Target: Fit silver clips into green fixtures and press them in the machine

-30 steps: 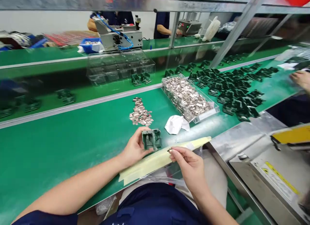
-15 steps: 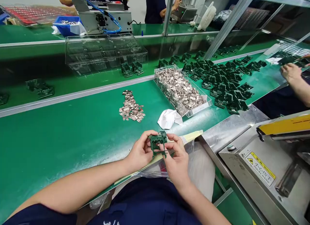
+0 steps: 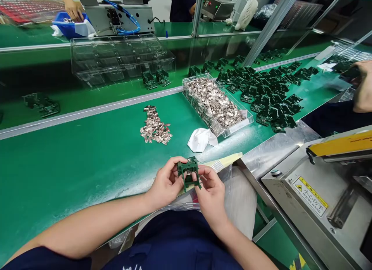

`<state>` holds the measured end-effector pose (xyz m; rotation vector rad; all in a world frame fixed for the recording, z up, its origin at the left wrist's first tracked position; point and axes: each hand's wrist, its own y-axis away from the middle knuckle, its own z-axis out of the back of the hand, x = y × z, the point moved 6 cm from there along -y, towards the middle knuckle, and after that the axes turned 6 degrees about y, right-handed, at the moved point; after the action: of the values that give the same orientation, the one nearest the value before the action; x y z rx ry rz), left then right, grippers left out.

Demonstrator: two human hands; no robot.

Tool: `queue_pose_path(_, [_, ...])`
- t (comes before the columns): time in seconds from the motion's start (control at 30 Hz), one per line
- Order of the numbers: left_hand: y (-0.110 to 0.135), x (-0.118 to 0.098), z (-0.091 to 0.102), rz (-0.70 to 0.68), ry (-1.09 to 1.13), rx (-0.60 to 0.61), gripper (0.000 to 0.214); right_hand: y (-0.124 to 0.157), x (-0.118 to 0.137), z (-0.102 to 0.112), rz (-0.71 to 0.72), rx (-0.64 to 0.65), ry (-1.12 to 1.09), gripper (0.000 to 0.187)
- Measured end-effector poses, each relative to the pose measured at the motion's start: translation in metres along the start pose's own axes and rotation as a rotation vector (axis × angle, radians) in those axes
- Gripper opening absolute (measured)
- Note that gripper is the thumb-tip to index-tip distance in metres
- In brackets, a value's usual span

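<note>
Between my hands, above the front edge of the green bench (image 3: 72, 165), is a dark green plastic frame-like part (image 3: 189, 168) with an opening in its middle. My left hand (image 3: 166, 181) grips its left side with fingers and thumb. From the right, my right hand (image 3: 212, 188) holds the other side, its thumb at the opening. Any small piece under the thumbs is too hidden to make out. Beyond the hands lies a loose pile of small metal pieces (image 3: 156, 126). A crumpled white cloth (image 3: 200, 140) sits to the right of that pile.
A clear tray (image 3: 235, 127) full of small metal pieces stands at centre. Many green parts (image 3: 264, 91) are heaped to its right. A metal machine (image 3: 305, 200) with a warning label stands at right. A co-worker's hand (image 3: 364, 83) is at far right, another person's (image 3: 74, 8) at a blue bin.
The left thumb has moved onto the front of the green part, which both hands still hold. At the back, a person's hand has come into the blue bin. The whole view has shifted slightly.
</note>
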<state>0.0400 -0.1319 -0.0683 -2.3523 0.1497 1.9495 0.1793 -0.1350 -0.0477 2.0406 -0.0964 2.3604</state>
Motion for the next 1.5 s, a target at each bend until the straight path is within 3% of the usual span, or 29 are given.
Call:
queue_pose_path(0.3, [0.005,-0.013,-0.003,0.004,-0.003,-0.084,0.028,0.001,-0.004,-0.003,-0.122,-0.013,-0.198,0.019])
queue_pose_path(0.53, [0.010,-0.020,-0.010,-0.017,-0.060,-0.068,0.027,0.012,-0.007,-0.004,-0.169,-0.031,-0.272,0.021])
queue_pose_path(0.63, [0.011,-0.019,-0.010,-0.017,-0.101,-0.062,0.028,0.013,-0.008,0.003,-0.146,0.057,-0.219,0.021])
queue_pose_path(0.73, [0.006,-0.019,0.000,-0.003,-0.075,-0.129,0.032,0.002,-0.003,0.032,0.012,0.094,0.049,0.019])
queue_pose_path(0.8, [0.001,-0.018,0.009,0.004,-0.029,-0.207,0.039,-0.010,0.006,0.055,0.229,0.071,0.383,0.022])
queue_pose_path(0.83, [-0.001,-0.017,0.013,0.009,-0.008,-0.238,0.043,-0.016,0.010,0.062,0.336,0.098,0.567,0.033])
queue_pose_path(0.9, [-0.005,-0.015,0.017,0.024,0.021,-0.261,0.049,-0.024,0.008,0.064,0.496,0.263,0.892,0.055])
queue_pose_path(0.97, [-0.006,-0.012,0.018,0.044,0.037,-0.265,0.051,-0.027,0.001,0.061,0.584,0.412,1.097,0.052])
queue_pose_path(1.07, [-0.006,-0.008,0.021,0.065,0.051,-0.295,0.054,-0.026,-0.003,0.057,0.666,0.468,1.190,0.025])
queue_pose_path(1.2, [-0.006,-0.010,0.025,0.053,0.072,-0.331,0.056,-0.016,0.001,0.052,0.746,0.515,1.071,0.017])
queue_pose_path(1.3, [-0.007,-0.016,0.026,0.016,0.074,-0.340,0.052,-0.017,-0.002,0.052,0.560,0.487,0.843,0.020])
queue_pose_path(1.4, [-0.012,-0.023,0.017,-0.011,0.086,-0.314,0.048,-0.019,-0.019,0.049,0.164,0.407,0.579,0.015])
queue_pose_path(1.5, [-0.024,-0.024,-0.009,-0.048,0.100,-0.223,0.044,-0.009,-0.038,0.041,-0.174,0.297,0.269,0.019])
